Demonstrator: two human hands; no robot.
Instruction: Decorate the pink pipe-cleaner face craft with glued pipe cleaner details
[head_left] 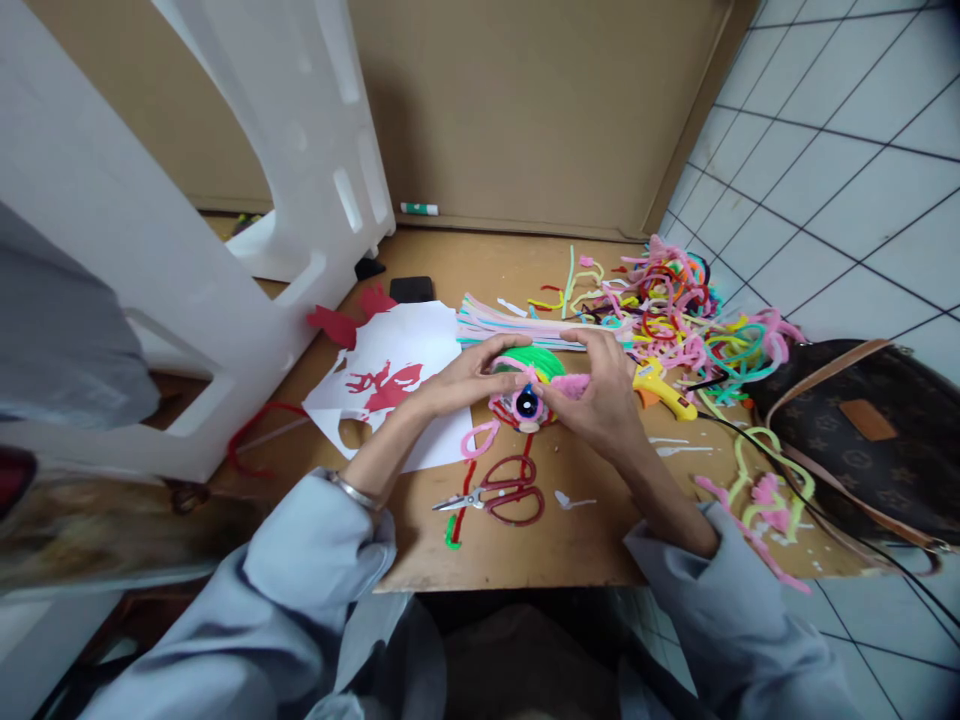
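Between my two hands sits a pipe-cleaner doll (527, 404) with a green top, pink edging and a large dark blue and white eye. My left hand (469, 380) grips its left side, thumb against the pink part above the eye. From the other side my right hand (600, 395) pinches it near the eye, beside a fuzzy pink piece. Red pipe-cleaner limbs, one with a green end, hang from the doll onto the table. Scissors (514, 495) with red handles lie just in front of it, over those limbs.
A bundle of straight pipe cleaners (517, 325) lies behind my hands, a tangled heap (675, 300) at back right. The yellow glue gun (660, 388) trails a cord past a brown bag (862, 430). White paper (405, 340) with red cutouts lies left, near a black phone-like object (412, 289).
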